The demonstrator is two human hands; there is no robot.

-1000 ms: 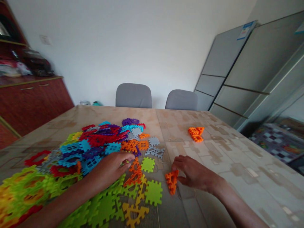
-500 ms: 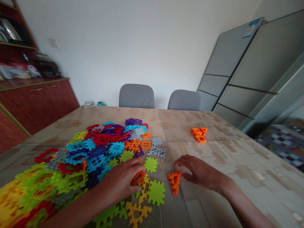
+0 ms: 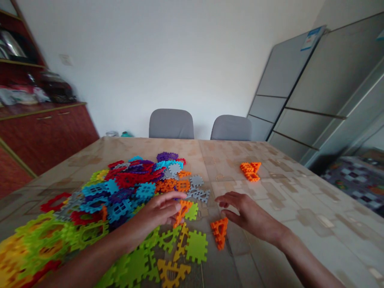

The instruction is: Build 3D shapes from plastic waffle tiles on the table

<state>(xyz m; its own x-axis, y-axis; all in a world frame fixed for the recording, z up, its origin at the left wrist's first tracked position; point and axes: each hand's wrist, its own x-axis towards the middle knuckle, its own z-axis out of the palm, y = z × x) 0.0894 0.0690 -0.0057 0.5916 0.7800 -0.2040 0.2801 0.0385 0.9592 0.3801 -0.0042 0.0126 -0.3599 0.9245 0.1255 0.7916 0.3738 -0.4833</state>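
My left hand (image 3: 166,209) is closed on an orange triangular interlocking piece (image 3: 182,213), raised over the right edge of the pile. On the table to its right, an orange triangular block (image 3: 219,233) stands beside my right hand (image 3: 237,206). The right hand's fingers are apart and curved, with nothing in them; its thumb is close to the block's top corner, and I cannot tell whether they touch. A green square piece (image 3: 197,246) and a yellow arched piece (image 3: 173,273) lie in front of the left hand.
A large heap of coloured interlocking pieces (image 3: 120,204) covers the table's left side. Farther back on the right sits a joined orange cluster (image 3: 250,171). Two grey chairs (image 3: 171,124) stand behind the patterned table (image 3: 285,192).
My left hand has lifted the orange triangular piece up and slightly right, off the pile. My right hand has shifted only slightly beside the orange block.
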